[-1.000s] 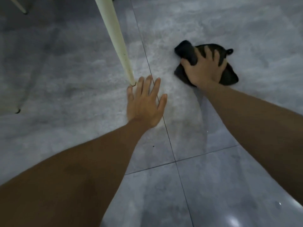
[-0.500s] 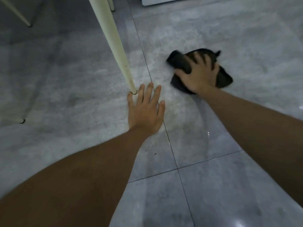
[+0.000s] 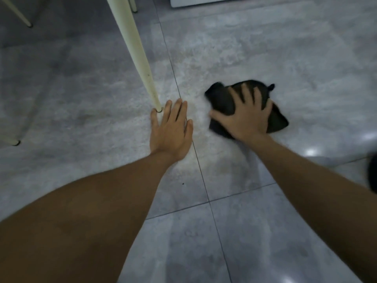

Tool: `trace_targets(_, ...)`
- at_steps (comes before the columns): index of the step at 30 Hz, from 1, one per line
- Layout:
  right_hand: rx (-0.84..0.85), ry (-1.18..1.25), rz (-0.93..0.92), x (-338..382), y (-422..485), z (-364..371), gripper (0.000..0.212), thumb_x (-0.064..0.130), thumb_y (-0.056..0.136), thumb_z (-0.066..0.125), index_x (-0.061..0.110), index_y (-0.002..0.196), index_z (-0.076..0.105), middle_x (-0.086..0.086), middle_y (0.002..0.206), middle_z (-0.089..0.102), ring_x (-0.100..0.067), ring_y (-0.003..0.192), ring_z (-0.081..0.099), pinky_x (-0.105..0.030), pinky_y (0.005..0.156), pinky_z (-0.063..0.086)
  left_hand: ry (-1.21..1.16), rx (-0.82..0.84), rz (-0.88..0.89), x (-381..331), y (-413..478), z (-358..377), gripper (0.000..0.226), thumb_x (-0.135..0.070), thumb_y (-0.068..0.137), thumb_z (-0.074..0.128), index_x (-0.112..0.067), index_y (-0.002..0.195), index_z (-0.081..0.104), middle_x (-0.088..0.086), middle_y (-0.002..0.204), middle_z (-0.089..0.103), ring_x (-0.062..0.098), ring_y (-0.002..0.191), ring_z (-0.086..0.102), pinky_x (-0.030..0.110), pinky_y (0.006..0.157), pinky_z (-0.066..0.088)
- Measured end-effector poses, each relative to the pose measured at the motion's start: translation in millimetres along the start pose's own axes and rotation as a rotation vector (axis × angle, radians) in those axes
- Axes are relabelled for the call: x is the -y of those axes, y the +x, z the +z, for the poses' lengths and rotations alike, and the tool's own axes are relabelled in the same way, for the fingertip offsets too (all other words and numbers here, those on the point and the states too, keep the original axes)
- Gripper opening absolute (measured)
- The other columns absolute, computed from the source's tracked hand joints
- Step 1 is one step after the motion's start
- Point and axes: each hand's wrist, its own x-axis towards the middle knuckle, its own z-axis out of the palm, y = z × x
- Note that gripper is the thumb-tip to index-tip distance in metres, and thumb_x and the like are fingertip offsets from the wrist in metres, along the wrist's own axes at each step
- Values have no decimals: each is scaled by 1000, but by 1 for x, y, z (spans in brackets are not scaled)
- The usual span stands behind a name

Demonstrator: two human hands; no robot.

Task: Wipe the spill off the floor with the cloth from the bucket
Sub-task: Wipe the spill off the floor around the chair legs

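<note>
The right hand (image 3: 244,121), fingers spread, pressed the black cloth (image 3: 222,99) at three o'clock from the flat left hand (image 3: 171,129), fingers together on the floor (image 3: 265,48).

We see the right hand (image 3: 242,117) covering the middle of the blurred cloth (image 3: 220,99). At 3 o'clock, a dark object (image 3: 373,176) is cut off; we cannot identify it. At 12 o'clock, the top edge crops the table leg (image 3: 132,48).

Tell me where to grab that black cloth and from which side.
Pinch the cloth by the bunched hump at its left end, from above: it stands proud of the floor, while the right part lies flat. The right hand presses on top, thumb beside that hump.
</note>
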Motion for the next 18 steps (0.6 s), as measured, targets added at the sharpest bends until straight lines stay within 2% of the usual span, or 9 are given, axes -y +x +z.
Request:
trace_targets(2, -39, -36, -158, 2, -36, 8, 90, 92, 78, 32, 42, 153, 36, -1, 166, 29, -30, 153, 18, -64, 119, 11, -21, -14, -1, 1, -1, -2, 59, -42, 107, 16, -21, 162, 16, -5, 170, 16, 18, 158, 6, 55, 126, 2)
trace_targets(4, -47, -56, -206, -5, -41, 10, 83, 88, 83, 32, 44, 153, 37, 1, 165, 31, -29, 152, 20, -63, 119, 13, -42, -64, -1, 2, -5, -2, 57, -37, 106, 23, -18, 159, 25, -1, 165, 28, 20, 155, 17, 52, 126, 8)
trace_targets(7, 3, -34, 0, -14, -7, 2, 83, 86, 84, 30, 43, 156, 31, 0, 169, 21, -31, 154, 12, -64, 120, 6, -90, -170, -32, 3, -11, -6, 49, -35, 102, 38, -16, 146, 47, 3, 139, 50, 25, 134, 42, 45, 118, 27)
trace_targets(9, 33, 0, 149, -14, 9, 1, 85, 86, 85, 28, 43, 158, 25, -1, 170, 14, -32, 155, 6, -65, 120, 2, -90, -220, -52, 1, -14, -7, 45, -35, 99, 42, -16, 138, 55, 4, 126, 53, 26, 122, 47, 42, 109, 32)
trace_targets(10, 34, -3, 163, -11, 8, 2, 84, 86, 85, 27, 43, 158, 25, -1, 170, 14, -32, 155, 6, -66, 120, 1, -93, -224, -51, 0, -14, -7, 45, -35, 99, 43, -16, 138, 56, 4, 125, 54, 26, 121, 48, 42, 108, 33)
trace_targets(13, -24, -24, 9, -4, -33, 9, 81, 86, 86, 27, 44, 155, 32, -1, 168, 24, -32, 154, 14, -65, 119, 6, -72, -168, -7, 1, -19, -8, 51, -38, 100, 42, -17, 146, 50, 4, 135, 52, 27, 131, 42, 43, 114, 31)
trace_targets(16, -81, -45, -183, -13, -74, 11, 79, 88, 86, 29, 44, 151, 41, 0, 163, 35, -30, 151, 24, -64, 118, 16, -17, -61, 8, 2, -29, -8, 60, -46, 103, 32, -21, 157, 34, 5, 156, 39, 30, 148, 26, 51, 123, 17)
trace_targets(18, -47, -63, -148, -17, -63, 6, 82, 89, 84, 28, 44, 151, 40, 0, 164, 33, -30, 151, 22, -64, 117, 15, 3, -3, -20, 0, -37, -7, 62, -50, 105, 23, -25, 161, 21, 2, 167, 23, 27, 156, 10, 55, 125, 4)
